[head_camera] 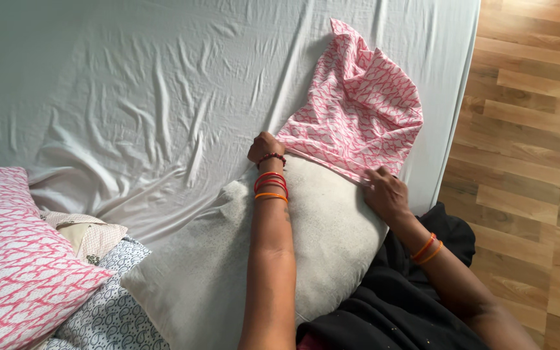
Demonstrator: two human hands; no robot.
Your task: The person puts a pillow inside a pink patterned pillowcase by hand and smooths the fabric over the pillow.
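1. Gripping the pink cover's (pixel 358 110) mouth, my left hand (pixel 265 148) and right hand (pixel 387 193) are clenched on its edges.
2. Only the far tip of the pillow (pixel 260 259) on the bed (pixel 131 84) is covered; most remains bare.

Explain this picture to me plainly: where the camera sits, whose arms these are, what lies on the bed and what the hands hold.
There is one picture, taken by a camera worn on a person's head, looking down at their own two bare hands; no machine is involved. The left hand and the right hand each grip the open edge of a pink and white patterned pillowcase, which covers the far end of a bare white pillow. Both wrists wear red and orange bangles. The pillow lies on a bed with a wrinkled white sheet. At lower left rests a covered pink pillow on some folded printed cloths. A wooden floor shows on the right.
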